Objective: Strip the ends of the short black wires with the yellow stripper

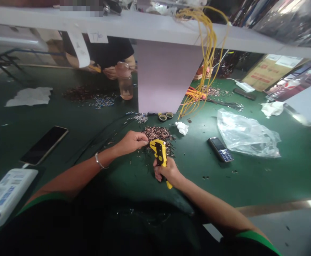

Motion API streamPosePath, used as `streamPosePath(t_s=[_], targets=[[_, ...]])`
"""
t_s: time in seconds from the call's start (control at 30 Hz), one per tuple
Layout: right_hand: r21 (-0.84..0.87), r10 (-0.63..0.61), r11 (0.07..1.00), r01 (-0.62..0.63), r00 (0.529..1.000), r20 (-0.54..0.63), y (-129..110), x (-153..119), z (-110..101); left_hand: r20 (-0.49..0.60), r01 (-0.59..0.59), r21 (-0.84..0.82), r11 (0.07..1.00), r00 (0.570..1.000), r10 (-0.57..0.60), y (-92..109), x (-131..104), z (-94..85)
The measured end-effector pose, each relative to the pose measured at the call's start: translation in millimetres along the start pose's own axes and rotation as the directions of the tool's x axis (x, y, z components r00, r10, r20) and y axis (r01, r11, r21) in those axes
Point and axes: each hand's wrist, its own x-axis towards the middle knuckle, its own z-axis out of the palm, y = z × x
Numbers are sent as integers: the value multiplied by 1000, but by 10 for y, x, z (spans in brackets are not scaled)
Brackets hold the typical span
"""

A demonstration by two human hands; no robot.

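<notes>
My right hand (168,170) is wrapped around the handles of a yellow and black wire stripper (160,152), its head pointing up and away from me. Close to the left of the tool's jaws, my left hand (133,141) is closed in a pinch; whatever is between its fingertips is too small to make out. Just beyond both hands lies a pile of small dark and copper-coloured pieces (157,133), partly hidden behind the tool. Thin black wires (99,133) run across the green table (192,188) to the left of my left hand.
A white shelf panel (168,78) stands ahead, with yellow wires (210,57) hanging beside it. On the right are a keypad phone (220,149) and a clear plastic bag (247,133). Leftward lie a smartphone (44,145) and a white power strip (8,192). Across the table, a co-worker's hands (110,72) show.
</notes>
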Motion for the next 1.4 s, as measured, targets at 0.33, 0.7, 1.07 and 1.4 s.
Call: streamPosePath(t_s=[0.33,0.7,1.07,1.4], targets=[[67,-3,998,2,1000,3,-26,11,2,-5,5,-21,1000,1000,-5,-86,34,12],[-30,-35,999,33,998,-52,-45,-138,61,-91,-244,221,944,959,269,79,-79,-122],[-44,-156,987,152,982,-102,-319,-312,36,-102,-351,336,874,909,405,237,-121,-223],[-62,-254,966,250,964,-84,-577,-488,101,-113,-292,87,953,947,301,300,75,-138]])
